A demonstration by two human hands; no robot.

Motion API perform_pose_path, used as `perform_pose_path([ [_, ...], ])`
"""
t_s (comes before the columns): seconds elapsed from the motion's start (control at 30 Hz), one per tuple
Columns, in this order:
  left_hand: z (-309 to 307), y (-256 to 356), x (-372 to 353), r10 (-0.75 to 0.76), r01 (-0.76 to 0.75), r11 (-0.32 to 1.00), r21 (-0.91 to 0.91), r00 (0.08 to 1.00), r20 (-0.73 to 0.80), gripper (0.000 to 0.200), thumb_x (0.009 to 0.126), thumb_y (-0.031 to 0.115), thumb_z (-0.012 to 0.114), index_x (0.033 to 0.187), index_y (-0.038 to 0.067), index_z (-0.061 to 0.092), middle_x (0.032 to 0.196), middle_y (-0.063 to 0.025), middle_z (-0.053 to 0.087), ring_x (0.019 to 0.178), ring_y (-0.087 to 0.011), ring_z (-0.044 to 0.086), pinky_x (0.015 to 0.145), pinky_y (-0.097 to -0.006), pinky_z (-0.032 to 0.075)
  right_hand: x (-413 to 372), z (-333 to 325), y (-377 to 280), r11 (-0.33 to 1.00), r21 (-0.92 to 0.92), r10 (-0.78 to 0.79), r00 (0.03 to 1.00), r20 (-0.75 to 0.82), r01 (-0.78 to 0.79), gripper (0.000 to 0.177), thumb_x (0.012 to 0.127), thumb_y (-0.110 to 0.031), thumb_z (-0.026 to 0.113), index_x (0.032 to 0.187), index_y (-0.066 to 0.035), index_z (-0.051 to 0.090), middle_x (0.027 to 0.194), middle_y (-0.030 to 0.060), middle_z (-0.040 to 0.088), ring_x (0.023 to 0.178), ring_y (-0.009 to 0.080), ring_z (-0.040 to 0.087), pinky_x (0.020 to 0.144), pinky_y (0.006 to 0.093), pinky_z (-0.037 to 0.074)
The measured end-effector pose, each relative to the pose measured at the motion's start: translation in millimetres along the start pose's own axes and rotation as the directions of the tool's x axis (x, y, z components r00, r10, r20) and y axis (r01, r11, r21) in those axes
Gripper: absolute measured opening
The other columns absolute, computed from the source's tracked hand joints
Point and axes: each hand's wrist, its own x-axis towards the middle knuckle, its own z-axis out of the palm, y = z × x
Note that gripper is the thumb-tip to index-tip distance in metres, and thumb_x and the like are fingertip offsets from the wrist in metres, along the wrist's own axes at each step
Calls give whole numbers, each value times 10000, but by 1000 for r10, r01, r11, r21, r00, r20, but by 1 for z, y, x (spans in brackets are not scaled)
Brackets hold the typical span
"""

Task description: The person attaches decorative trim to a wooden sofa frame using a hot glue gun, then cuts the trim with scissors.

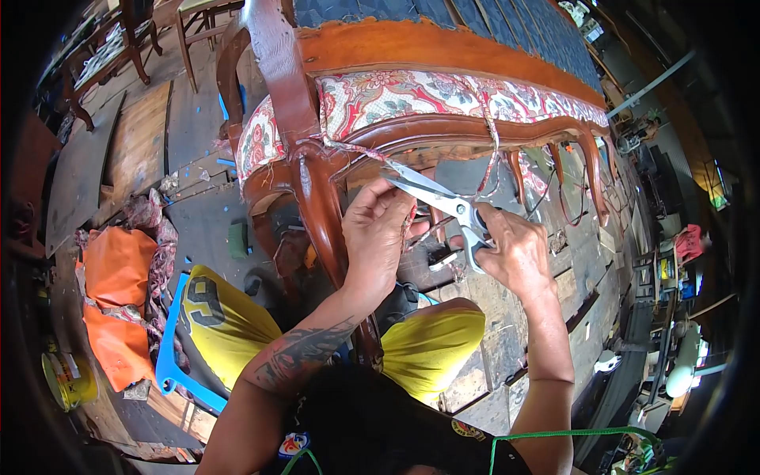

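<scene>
My right hand [513,247] grips a pair of scissors [461,208] by the handles. Their blades are parted and point up and left, with the tips at a patterned fabric cord [358,149]. In my left hand [378,229], the fingers are closed on a stretch of that cord just below the blades. The cord runs from the corner of a wooden settee [317,190], and another length loops down over its front rail. Floral upholstery [388,99] covers the seat edge. My left palm hides part of the cord.
An orange bundle [119,301] lies at the left on the plank floor, beside a blue plastic piece [168,356]. A yellow bucket [70,378] stands farther left. Carved chair legs [590,170] rise at the right, and another chair [119,55] stands at the upper left.
</scene>
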Motion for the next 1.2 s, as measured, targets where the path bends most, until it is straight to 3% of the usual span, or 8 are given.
perform_pose_path([
  [0.43,-1,-5,0,44,-44,999,-12,999,-1,234,1025,80,753,1256,79,717,1002,-4,748,851,-52,686,756,-312,690,7,-7,-2,998,-50,26,999,48,-23,604,707,-99,796,1289,-60,637,905,108,741,824,321,747,712,465,602],
  [0.5,-1,-6,0,46,-46,999,-14,999,5,236,1024,79,753,1258,80,716,1008,-6,750,854,-53,688,754,-309,688,9,-6,-3,998,-60,4,999,-32,-6,517,787,-223,902,1246,-78,715,786,119,730,678,327,728,625,444,571],
  [0.83,0,-5,0,49,-49,999,0,999,-21,247,1028,78,750,1272,77,713,1023,-7,744,862,-64,696,743,-306,687,10,-7,1,994,-107,-26,999,-23,24,436,810,-204,876,1194,-70,720,763,120,718,668,314,725,598,455,552],
  [0.93,1,-2,0,48,-48,999,-7,999,-19,244,1035,88,744,1276,72,712,1034,-8,738,860,-65,697,743,-309,687,10,-7,-2,1000,-11,-2,999,-44,1,451,797,-211,919,1165,-36,729,736,109,703,616,252,705,585,412,550],
  [1.0,0,0,2,59,-59,998,-19,998,-10,242,1040,96,741,1278,65,711,1038,-9,735,859,-66,697,745,-310,687,11,-13,-18,910,236,341,939,42,-341,510,809,-257,926,1211,-26,715,816,131,756,689,271,753,672,408,605],
  [1.03,-1,1,1,35,-35,999,-40,999,-5,241,1046,106,736,1279,54,708,1042,-11,734,857,-67,698,749,-313,688,8,-9,-21,862,307,401,913,74,-404,589,796,-390,970,1194,-25,733,802,119,761,682,254,754,674,389,609],
  [1.13,-4,5,1,-23,24,998,-52,1000,16,251,1062,124,718,1292,23,701,1051,-24,734,863,-76,709,763,-322,691,-14,32,-18,888,330,359,931,-62,-320,605,769,-386,983,1185,-25,732,787,110,755,668,260,748,659,396,609],
  [1.2,-3,8,0,-79,80,994,-72,997,23,263,1074,101,691,1324,17,695,1071,-37,738,880,-88,724,780,-329,694,-24,48,-19,871,324,391,920,-5,-369,609,770,-364,973,1212,-32,716,841,143,766,719,300,762,696,419,619],
])
